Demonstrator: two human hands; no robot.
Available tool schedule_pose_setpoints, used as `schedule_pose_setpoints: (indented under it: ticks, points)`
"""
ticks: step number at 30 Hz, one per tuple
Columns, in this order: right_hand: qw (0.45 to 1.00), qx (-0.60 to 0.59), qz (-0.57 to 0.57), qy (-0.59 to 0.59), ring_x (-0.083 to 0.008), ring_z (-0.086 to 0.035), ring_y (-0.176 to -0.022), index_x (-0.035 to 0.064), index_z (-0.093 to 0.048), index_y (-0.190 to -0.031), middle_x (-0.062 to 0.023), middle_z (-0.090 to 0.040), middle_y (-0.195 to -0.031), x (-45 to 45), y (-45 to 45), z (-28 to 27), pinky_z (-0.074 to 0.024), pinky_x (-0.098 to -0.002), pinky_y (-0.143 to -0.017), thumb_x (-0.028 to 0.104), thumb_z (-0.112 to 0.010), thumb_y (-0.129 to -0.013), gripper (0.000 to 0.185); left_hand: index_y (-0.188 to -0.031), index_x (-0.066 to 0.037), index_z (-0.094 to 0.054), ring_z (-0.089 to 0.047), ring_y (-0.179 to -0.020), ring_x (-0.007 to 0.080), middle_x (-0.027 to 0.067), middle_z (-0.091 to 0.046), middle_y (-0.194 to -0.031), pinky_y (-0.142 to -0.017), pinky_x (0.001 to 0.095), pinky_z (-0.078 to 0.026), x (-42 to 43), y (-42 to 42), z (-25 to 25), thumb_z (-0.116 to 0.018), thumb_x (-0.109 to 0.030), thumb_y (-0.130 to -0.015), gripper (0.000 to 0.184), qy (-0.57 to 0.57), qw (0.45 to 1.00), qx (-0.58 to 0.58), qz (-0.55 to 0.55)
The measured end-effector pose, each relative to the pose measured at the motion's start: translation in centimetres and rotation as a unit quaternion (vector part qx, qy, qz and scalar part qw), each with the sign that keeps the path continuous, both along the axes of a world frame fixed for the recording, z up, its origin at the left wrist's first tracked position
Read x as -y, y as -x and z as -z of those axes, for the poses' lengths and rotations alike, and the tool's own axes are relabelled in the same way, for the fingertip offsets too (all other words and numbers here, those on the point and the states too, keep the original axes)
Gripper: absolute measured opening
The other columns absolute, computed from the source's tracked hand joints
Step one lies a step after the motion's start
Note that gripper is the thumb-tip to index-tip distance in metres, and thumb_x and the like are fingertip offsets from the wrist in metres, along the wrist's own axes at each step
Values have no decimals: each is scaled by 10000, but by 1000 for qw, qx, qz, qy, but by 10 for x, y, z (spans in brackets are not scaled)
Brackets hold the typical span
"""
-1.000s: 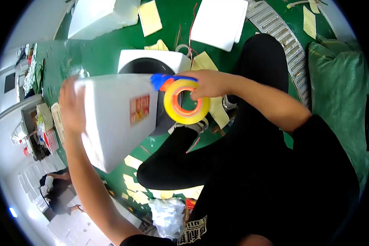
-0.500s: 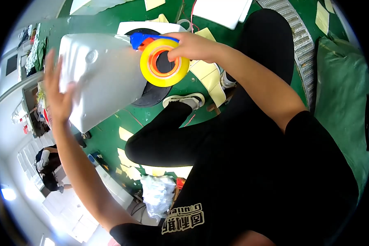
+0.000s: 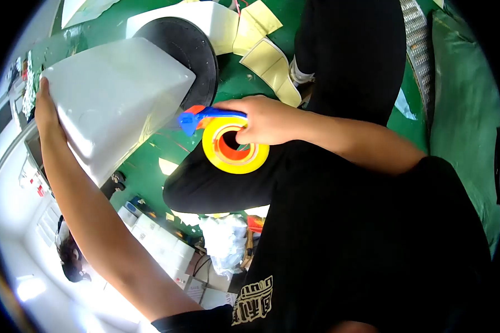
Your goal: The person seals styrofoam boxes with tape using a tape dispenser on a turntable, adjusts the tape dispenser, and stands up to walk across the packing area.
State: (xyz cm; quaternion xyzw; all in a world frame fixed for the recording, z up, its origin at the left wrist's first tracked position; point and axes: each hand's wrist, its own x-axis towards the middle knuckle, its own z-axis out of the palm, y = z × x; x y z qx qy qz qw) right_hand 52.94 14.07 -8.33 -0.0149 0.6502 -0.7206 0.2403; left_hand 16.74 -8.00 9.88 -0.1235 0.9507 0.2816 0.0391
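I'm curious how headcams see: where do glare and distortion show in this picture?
Head view: a bright light washes out the lower left, the white box shows shiny highlights, the black shirt shows little detail, and the edges curve into black corners.

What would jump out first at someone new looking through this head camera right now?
Most likely the bright yellow tape roll on its blue and orange dispenser, held in the right hand near the middle of the view. Next, the big white box, tilted at upper left, with the left hand along its outer side. Behind it, a round black disc stands out against the green floor.
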Motion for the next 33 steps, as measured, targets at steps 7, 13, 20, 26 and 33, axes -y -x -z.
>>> schedule_pose_setpoints:
  ticks: [7,13,20,26,33]
  points:
    - [996,-80,-46,-7,-331,-675,-834,32,-559,-1351,-191,-701,-962,39,53,13,-535,-393,-752,180,-669,-755,624,-1415,-24,-519,-617,-1130,273,140,-608,-1322,-956,361,-483,21,21,3,-633,-573,-887,770,-12,1000,-12,5]
    - [900,-192,-347,-178,-349,-672,-979,68,-664,-1226,-190,-705,-1085,109,87,-20,-538,-429,-814,232,-683,-742,511,-1417,-56,-509,-554,-1223,274,136,-540,-1396,-984,402,-474,12,28,-1,-669,-498,-898,701,-63,991,26,-115]
    - [890,95,7,445,-240,-650,-1097,14,-540,-1337,-125,-658,-1190,-15,61,25,-525,-412,-959,164,-649,-815,554,-1475,-28,-405,-476,-1322,314,155,-455,-1483,-1067,452,-417,117,-102,-41,-572,-479,-942,717,-304,935,-181,-10]
    - [707,81,285,642,-244,-605,-1158,66,-514,-1315,-88,-620,-1240,56,260,30,-466,-446,-1037,136,-604,-881,449,-1559,-48,-253,-399,-1398,351,175,-369,-1557,-1151,467,-341,198,-135,164,-370,-497,-1031,703,-453,887,35,-80]
    - [700,72,174,689,-288,-574,-1220,52,-519,-1321,-118,-597,-1313,95,274,-10,-406,-455,-1099,176,-561,-898,442,-1547,-40,-274,-400,-1398,340,167,-378,-1552,-1150,471,-342,158,-138,182,-341,-516,-1037,701,-497,861,35,-105]
